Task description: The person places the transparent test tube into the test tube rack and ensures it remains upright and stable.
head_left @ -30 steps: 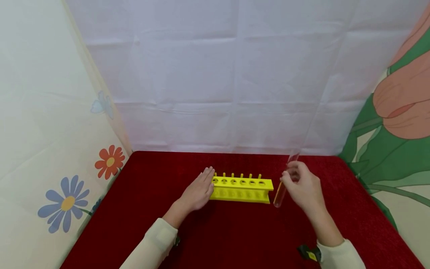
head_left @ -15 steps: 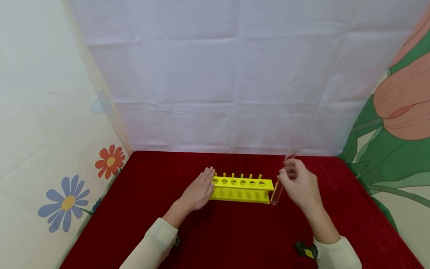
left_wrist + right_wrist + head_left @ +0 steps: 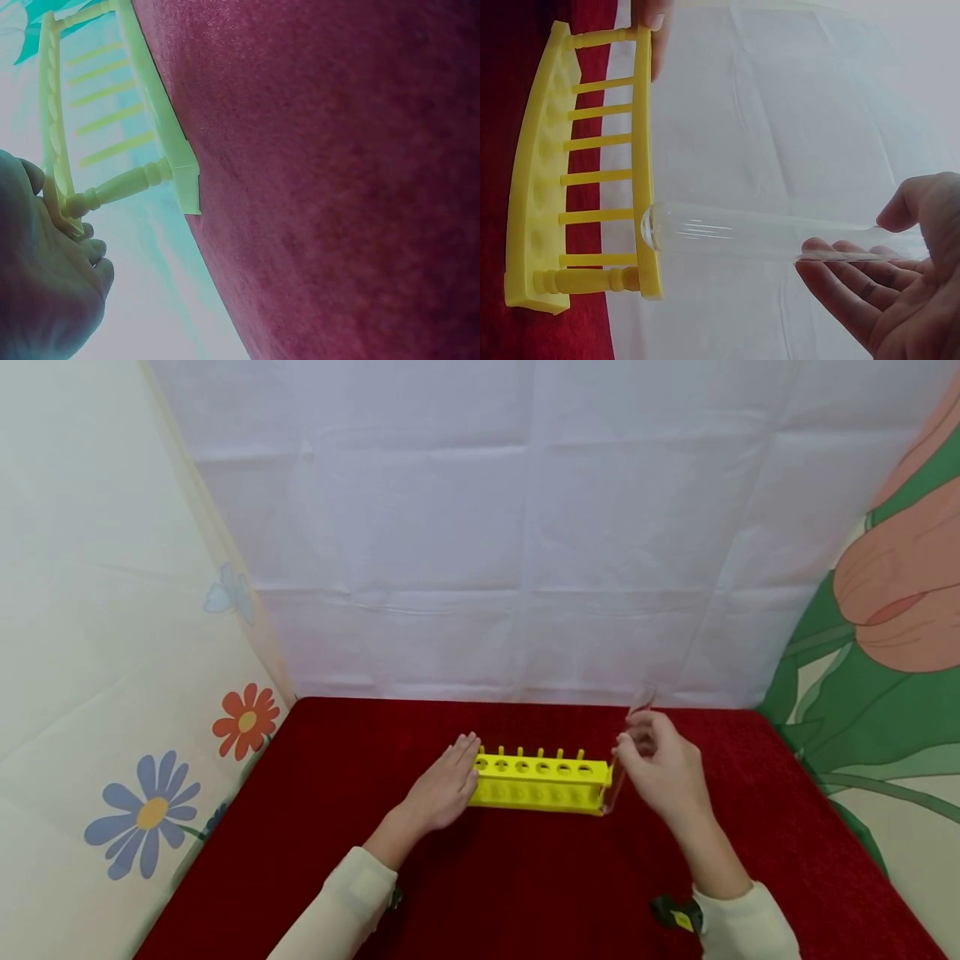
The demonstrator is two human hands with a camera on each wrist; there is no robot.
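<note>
Pinching a tube (image 3: 735, 231), the right hand (image 3: 666, 768) has room rightward; the outstretched left hand (image 3: 444, 785) touches the rack's (image 3: 536, 777) edge.

Shifted the test tube (image 3: 727, 234) slightly leftward with the right hand (image 3: 667, 768); brought its lower end, left of the hand, from apart to overlapping the yellow rack (image 3: 536, 779) in the head view.

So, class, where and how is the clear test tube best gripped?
Probably in a pinch round its upper half, from the person's right, as the right hand holds it. The clear test tube is straight and slim, its rounded lower end by the yellow test tube rack; a high grip leaves that end free, and the rack crowds the left.
</note>
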